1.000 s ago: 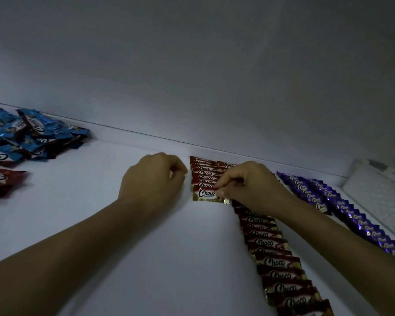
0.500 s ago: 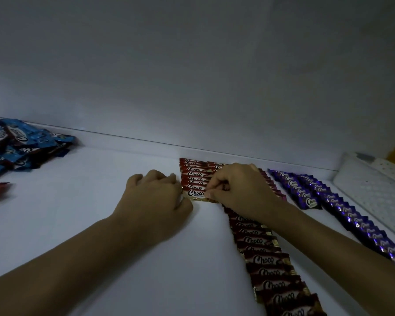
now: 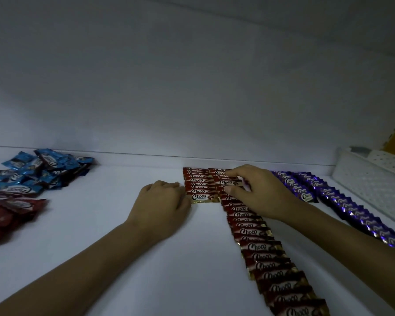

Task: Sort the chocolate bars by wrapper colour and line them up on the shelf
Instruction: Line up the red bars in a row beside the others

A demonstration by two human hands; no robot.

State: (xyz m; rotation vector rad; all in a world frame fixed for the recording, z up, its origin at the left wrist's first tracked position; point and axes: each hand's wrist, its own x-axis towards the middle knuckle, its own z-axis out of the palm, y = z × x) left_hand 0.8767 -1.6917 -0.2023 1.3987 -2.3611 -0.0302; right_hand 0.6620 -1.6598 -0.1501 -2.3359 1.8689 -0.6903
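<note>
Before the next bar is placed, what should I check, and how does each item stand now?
1. Right hand pinches a red bar: ok.
2. Left hand free: cannot tell, fingers curled beside the short red row.
3. Long red row holds only red wrappers: ok.
4. Purple rows lined up: ok.
5. Blue pile lined up: not ok, loose heap.
6. Loose red pile lined up: not ok.

"Choco" is printed on the red wrappers [image 3: 258, 247] and a purple wrapper [image 3: 307, 196].
</note>
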